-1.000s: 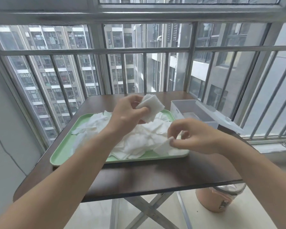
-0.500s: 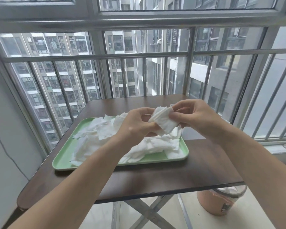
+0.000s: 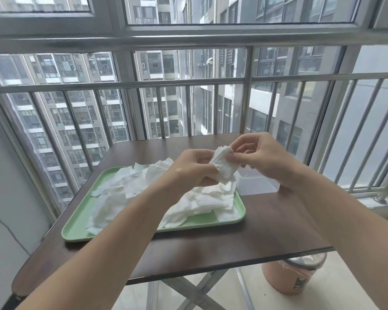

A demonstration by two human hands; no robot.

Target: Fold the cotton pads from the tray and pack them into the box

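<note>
Beside the barred window, over the green tray [image 3: 239, 217], left hand [image 3: 194, 170] and right hand [image 3: 263, 156] both pinch one folded cotton pad [image 3: 223, 167].

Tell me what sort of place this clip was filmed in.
Probably an enclosed high-rise apartment balcony: a metal railing lines the windows, apartment towers rise outside, and a small folding table carries the tray.

We find the pale green plastic tray [image 3: 76, 229] left of centre on the dark wooden table [image 3: 267, 231], white cotton pads [image 3: 126, 186] heaped in it, the clear plastic box [image 3: 258, 186] just beside its right rim, and a pink round bin [image 3: 285, 280] below the table's right corner.
</note>
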